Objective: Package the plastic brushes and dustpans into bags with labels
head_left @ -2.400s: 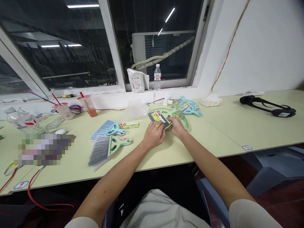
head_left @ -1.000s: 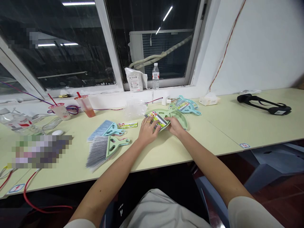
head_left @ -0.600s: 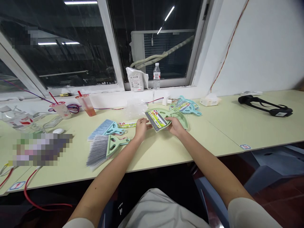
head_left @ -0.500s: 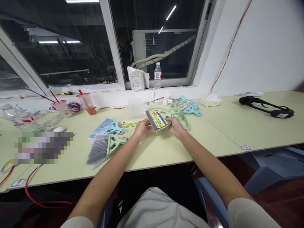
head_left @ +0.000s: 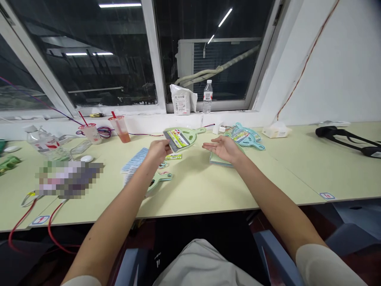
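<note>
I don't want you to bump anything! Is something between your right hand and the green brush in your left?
No, nothing visible: just a gap between the right hand and the green brush in the left hand.

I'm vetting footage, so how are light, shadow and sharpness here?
Head view: bright light streaks on the dark window; soft shadows on the table below the green-handled brush, whose label's small print is too soft to read; a pixelated patch masks something at left.

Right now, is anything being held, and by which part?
The left hand holds the labelled green brush by its grey bristle end; the right hand is open, holding nothing.
</note>
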`<state>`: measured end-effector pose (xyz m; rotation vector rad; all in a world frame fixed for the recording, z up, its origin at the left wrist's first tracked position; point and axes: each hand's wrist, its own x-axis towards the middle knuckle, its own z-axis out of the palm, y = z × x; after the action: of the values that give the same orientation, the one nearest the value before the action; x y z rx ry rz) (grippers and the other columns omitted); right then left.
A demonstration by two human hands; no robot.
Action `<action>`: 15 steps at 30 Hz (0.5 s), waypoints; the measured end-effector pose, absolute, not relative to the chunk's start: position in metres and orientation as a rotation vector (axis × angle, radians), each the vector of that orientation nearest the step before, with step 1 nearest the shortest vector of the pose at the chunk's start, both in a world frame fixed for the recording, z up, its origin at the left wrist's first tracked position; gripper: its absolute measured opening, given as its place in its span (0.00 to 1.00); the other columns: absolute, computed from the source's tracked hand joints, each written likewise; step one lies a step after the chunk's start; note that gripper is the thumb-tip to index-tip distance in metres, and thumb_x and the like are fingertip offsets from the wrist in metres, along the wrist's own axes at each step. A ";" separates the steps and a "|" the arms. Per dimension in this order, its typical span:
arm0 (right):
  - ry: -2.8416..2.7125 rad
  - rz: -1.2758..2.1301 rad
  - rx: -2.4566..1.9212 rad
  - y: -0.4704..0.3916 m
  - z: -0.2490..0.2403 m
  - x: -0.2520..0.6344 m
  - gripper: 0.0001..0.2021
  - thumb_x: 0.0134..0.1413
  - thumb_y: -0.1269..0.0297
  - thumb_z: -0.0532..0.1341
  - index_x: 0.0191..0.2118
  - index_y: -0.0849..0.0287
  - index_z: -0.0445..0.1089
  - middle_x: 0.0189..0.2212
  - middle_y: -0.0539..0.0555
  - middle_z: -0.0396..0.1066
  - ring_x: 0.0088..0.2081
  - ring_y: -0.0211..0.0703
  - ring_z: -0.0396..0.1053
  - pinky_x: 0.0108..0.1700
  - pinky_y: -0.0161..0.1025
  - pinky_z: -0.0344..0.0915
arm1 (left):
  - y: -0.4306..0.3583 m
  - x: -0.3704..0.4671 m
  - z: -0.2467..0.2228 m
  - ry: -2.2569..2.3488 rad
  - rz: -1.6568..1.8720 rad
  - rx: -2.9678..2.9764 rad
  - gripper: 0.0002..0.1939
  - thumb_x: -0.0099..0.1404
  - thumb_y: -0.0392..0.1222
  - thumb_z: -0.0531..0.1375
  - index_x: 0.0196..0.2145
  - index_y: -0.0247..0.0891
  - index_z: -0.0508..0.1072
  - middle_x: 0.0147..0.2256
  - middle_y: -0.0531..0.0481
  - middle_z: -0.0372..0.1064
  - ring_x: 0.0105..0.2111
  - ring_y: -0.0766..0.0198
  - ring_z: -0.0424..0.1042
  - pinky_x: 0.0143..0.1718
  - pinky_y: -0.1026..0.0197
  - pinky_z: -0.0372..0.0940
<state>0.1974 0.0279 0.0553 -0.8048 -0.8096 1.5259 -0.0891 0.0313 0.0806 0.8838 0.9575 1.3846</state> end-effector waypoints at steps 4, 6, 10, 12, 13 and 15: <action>-1.020 1.215 -1.047 0.087 0.073 0.170 0.09 0.44 0.74 0.61 0.35 0.59 0.66 0.34 0.59 0.75 0.42 0.49 0.76 0.47 0.44 0.75 | 0.036 -0.134 0.097 0.990 1.479 0.873 0.10 0.61 0.26 0.59 0.41 0.28 0.75 0.29 0.41 0.78 0.32 0.57 0.81 0.38 0.55 0.78; -1.140 1.002 -1.307 0.118 0.076 0.154 0.09 0.43 0.75 0.62 0.34 0.58 0.67 0.34 0.57 0.74 0.40 0.46 0.75 0.44 0.43 0.75 | 0.037 -0.149 0.099 1.007 1.511 0.849 0.11 0.61 0.26 0.60 0.42 0.29 0.75 0.30 0.42 0.78 0.33 0.56 0.81 0.38 0.55 0.78; -1.172 0.857 -1.481 0.161 0.070 0.127 0.14 0.39 0.75 0.68 0.33 0.58 0.66 0.37 0.59 0.74 0.46 0.55 0.73 0.45 0.46 0.72 | 0.036 -0.164 0.093 1.044 1.509 0.805 0.08 0.60 0.27 0.61 0.39 0.29 0.75 0.30 0.41 0.78 0.32 0.56 0.80 0.36 0.54 0.78; -1.174 0.809 -1.528 0.174 0.066 0.119 0.17 0.37 0.74 0.71 0.33 0.57 0.65 0.40 0.62 0.75 0.52 0.60 0.71 0.48 0.47 0.70 | 0.036 -0.167 0.086 1.049 1.489 0.822 0.06 0.61 0.28 0.61 0.38 0.28 0.75 0.30 0.40 0.78 0.31 0.56 0.80 0.36 0.55 0.78; -1.179 0.790 -1.542 0.179 0.064 0.115 0.19 0.36 0.73 0.72 0.34 0.57 0.65 0.41 0.63 0.75 0.55 0.61 0.69 0.50 0.48 0.69 | 0.037 -0.169 0.083 1.052 1.478 0.836 0.06 0.62 0.28 0.60 0.37 0.27 0.75 0.31 0.39 0.78 0.31 0.56 0.80 0.35 0.55 0.78; -1.191 0.756 -1.560 0.186 0.062 0.109 0.22 0.35 0.70 0.74 0.37 0.57 0.65 0.43 0.65 0.74 0.59 0.63 0.66 0.54 0.50 0.68 | 0.037 -0.170 0.077 1.059 1.463 0.852 0.05 0.62 0.29 0.60 0.36 0.27 0.75 0.30 0.38 0.78 0.30 0.56 0.80 0.35 0.54 0.77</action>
<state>0.1088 0.1864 0.0615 -1.5601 -1.1908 0.7557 -0.1701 0.0375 0.0767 0.8519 1.0595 1.4629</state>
